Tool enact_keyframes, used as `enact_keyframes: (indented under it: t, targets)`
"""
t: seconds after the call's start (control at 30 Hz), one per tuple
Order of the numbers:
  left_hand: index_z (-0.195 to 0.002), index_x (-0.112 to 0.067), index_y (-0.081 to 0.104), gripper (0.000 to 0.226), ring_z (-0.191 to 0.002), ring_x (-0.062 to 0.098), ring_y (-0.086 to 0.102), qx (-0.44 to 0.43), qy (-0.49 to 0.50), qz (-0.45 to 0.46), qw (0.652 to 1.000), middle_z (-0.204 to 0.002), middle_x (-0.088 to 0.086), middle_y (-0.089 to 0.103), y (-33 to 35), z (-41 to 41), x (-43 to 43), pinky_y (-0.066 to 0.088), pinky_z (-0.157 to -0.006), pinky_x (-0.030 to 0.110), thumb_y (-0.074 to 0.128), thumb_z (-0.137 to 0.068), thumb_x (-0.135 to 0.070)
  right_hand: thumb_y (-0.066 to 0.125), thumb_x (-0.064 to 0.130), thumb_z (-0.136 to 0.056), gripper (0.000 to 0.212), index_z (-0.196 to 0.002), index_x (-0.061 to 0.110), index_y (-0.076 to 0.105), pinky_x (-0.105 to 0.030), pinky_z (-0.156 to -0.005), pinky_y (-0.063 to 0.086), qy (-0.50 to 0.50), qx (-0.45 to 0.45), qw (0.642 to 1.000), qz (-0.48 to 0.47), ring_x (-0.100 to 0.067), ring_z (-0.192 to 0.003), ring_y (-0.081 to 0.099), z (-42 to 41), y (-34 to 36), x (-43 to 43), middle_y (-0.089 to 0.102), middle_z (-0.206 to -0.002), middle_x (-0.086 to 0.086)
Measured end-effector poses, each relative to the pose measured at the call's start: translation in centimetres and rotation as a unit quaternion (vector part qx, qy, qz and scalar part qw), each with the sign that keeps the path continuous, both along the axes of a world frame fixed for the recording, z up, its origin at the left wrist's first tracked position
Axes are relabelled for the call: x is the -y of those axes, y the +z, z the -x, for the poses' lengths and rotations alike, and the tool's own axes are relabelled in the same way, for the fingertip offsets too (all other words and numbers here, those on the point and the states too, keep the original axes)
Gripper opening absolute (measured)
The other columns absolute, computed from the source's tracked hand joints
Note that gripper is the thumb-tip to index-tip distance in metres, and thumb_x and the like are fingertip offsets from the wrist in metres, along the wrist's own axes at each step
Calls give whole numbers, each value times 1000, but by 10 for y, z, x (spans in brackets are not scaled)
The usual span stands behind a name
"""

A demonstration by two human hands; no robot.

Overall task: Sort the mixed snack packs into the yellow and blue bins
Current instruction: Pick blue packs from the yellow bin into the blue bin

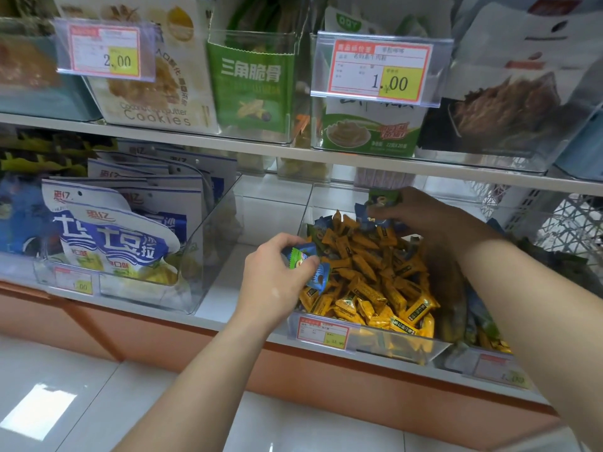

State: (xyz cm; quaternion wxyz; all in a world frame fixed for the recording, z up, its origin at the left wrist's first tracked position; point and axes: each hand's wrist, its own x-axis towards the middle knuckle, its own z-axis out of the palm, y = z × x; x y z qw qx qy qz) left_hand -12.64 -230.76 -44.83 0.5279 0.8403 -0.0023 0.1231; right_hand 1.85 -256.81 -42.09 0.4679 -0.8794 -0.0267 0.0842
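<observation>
A clear bin (365, 339) on the lower shelf is heaped with small yellow snack packs (368, 275), with a few blue ones mixed in at the back. My left hand (277, 282) hovers at the bin's left front corner and grips a bunch of blue and green packs (305, 259). My right hand (424, 213) reaches over the back of the heap and pinches a blue-green pack (383, 197), with another blue pack (372, 218) under its fingers. To the right, a second bin (489, 360) with blue and yellow packs is mostly hidden by my right forearm.
A clear bin of white-and-blue pouches (111, 236) stands to the left, with a gap of bare shelf (225, 288) between the bins. The upper shelf (293, 151) overhangs closely, carrying boxed snacks and price tags. A white mesh basket (567, 223) sits at the right.
</observation>
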Motion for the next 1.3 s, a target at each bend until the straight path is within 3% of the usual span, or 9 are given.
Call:
enact_keyframes:
  t: [0.17, 0.27, 0.37, 0.43, 0.7, 0.87, 1.17, 1.23, 1.3]
  targets:
    - [-104, -32, 63, 23, -87, 15, 68, -6, -13, -6, 1000, -96, -9, 68, 1, 2, 16, 59, -78, 41, 75, -84, -30, 81, 46, -77, 39, -106, 21, 74, -23, -58, 55, -4, 37, 995, -94, -14, -82, 74, 38, 10, 12, 78, -92, 4]
    - [-108, -26, 66, 23, -92, 17, 67, -21, -36, -3, 999, -97, -11, 67, -2, 2, 33, 58, -82, 40, 72, -85, -25, 84, 47, -72, 52, -114, 21, 71, -33, -65, 59, -10, -25, 992, -120, -20, -97, 71, 58, 8, 17, 76, -106, 0]
    - [-112, -25, 68, 27, -101, 16, 64, -40, -57, -39, 997, -98, -13, 65, -9, 4, 46, 51, -85, 27, 71, -86, -24, 84, 42, -75, 50, -116, 18, 69, -39, -76, 62, 2, -100, 993, -66, -23, -107, 66, 73, -1, 12, 72, -115, -3]
    - [-115, -26, 68, 29, -103, 18, 63, -57, -66, -79, 993, -104, -9, 67, -15, 5, 51, 48, -84, 25, 71, -86, -25, 82, 40, -79, 43, -113, 20, 67, -27, -65, 60, 14, -116, 993, -15, -21, -106, 64, 81, -6, 5, 68, -116, -3]
    - [-117, -24, 67, 29, -105, 19, 62, -65, -51, -89, 993, -104, -8, 63, -19, 5, 57, 47, -85, 25, 69, -88, -22, 74, 32, -85, 18, -80, 22, 60, -27, -55, 36, 53, 26, 978, 198, -14, -68, 55, 79, 21, -1, 61, -75, 2]
    - [-107, -30, 69, 22, -94, 20, 65, -62, -38, -44, 996, -100, -5, 68, -18, 1, 57, 54, -81, 30, 70, -85, -23, 74, 28, -85, 22, -71, 23, 58, -29, -57, 35, 128, 26, 950, 282, -16, -66, 52, 85, 43, -2, 57, -70, 5]
    - [-96, -38, 66, 18, -97, 21, 70, -11, -103, 74, 992, -100, -2, 71, 13, 8, 82, 60, -78, 44, 76, -84, -29, 80, 31, -81, 13, -88, 25, 71, -23, -70, 50, -66, 189, 980, 10, -4, -75, 65, 143, 48, 58, 74, -81, 11]
    - [-102, -36, 68, 20, -95, 15, 69, 7, -130, 49, 990, -99, -7, 71, 19, 13, 99, 59, -80, 45, 75, -83, -36, 82, 31, -80, 14, -86, 27, 69, -10, -62, 47, -130, 213, 968, -11, 10, -68, 63, 157, 37, 87, 71, -75, 23]
    - [-107, -33, 70, 26, -95, 9, 67, 25, -150, 24, 988, -98, -12, 70, 24, 15, 122, 59, -81, 42, 75, -83, -41, 82, 24, -81, 14, -84, 25, 68, -14, -56, 46, -178, 218, 959, -39, 8, -58, 60, 167, 25, 115, 68, -66, 20]
